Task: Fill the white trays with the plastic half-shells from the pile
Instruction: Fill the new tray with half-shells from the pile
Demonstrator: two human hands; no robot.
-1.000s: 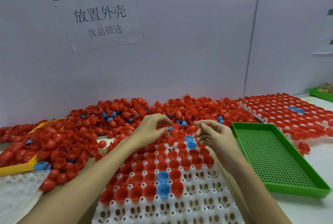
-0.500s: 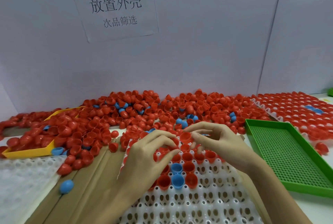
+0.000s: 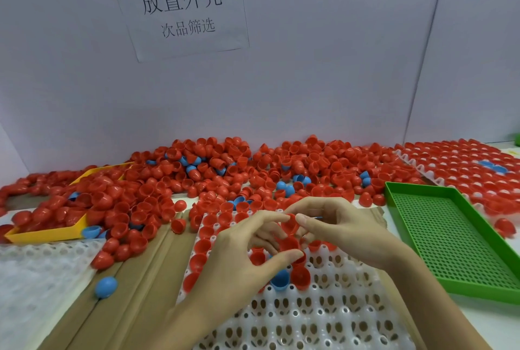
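Observation:
A white tray (image 3: 323, 318) with round pockets lies in front of me, its far rows filled with red and a few blue half-shells. A big pile of red half-shells (image 3: 253, 172) stretches along the wall behind it. My left hand (image 3: 239, 259) hovers over the filled rows, thumb and forefinger curled round a red half-shell (image 3: 288, 244). My right hand (image 3: 337, 228) meets it from the right, its fingertips pinching another red half-shell (image 3: 291, 221) just above.
A green perforated tray (image 3: 450, 240) sits to the right. A second white tray full of shells (image 3: 464, 172) lies at the far right. A yellow tray (image 3: 47, 234) under shells is at the left. A loose blue shell (image 3: 106, 287) rests on cardboard beside another white tray (image 3: 33, 279).
Both hands drew back from the pile's edge towards me and came together over the tray's filled rows. The camera view shifted left and closer.

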